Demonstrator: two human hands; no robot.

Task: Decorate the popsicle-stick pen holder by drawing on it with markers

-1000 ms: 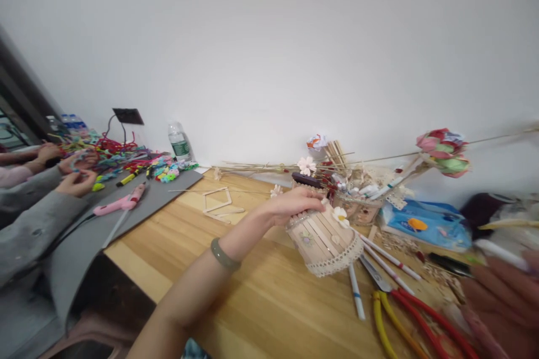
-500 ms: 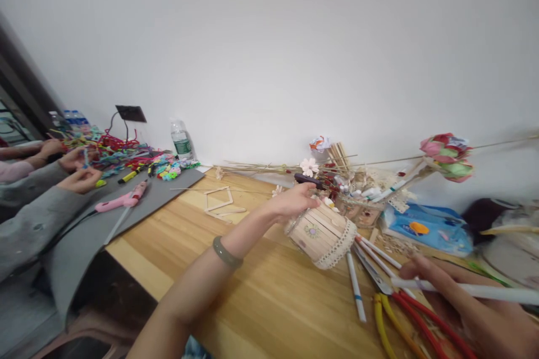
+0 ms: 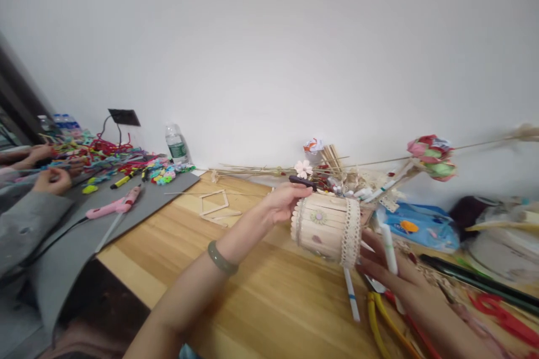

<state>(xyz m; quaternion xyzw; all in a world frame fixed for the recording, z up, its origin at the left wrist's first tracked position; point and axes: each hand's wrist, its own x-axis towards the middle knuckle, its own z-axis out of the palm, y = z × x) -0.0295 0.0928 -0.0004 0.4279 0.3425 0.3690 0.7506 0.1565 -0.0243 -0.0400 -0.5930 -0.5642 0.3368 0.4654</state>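
Observation:
My left hand [image 3: 283, 203], with a green bangle on the wrist, grips the open end of a round holder [image 3: 327, 228] made of wooden craft sticks with lace trim and small flowers. The holder lies on its side in the air above the wooden table [image 3: 236, 286]. My right hand [image 3: 389, 275] touches the holder's lace-trimmed base with its fingertips and holds a white marker pen [image 3: 388, 249] between the fingers.
Pens [image 3: 350, 295], yellow and red pliers [image 3: 389, 325], a blue tissue pack [image 3: 421, 225], a paper flower on a stem [image 3: 432, 157] and stick bundles [image 3: 332, 158] clutter the right. Stick triangles [image 3: 214, 205], a water bottle [image 3: 176, 143] and a pink glue gun [image 3: 113, 207] lie left, where other people's hands [image 3: 53, 180] work.
My left hand has tipped the holder onto its side and lifted it. My right hand has come in from the right with the white marker and now touches the holder's base.

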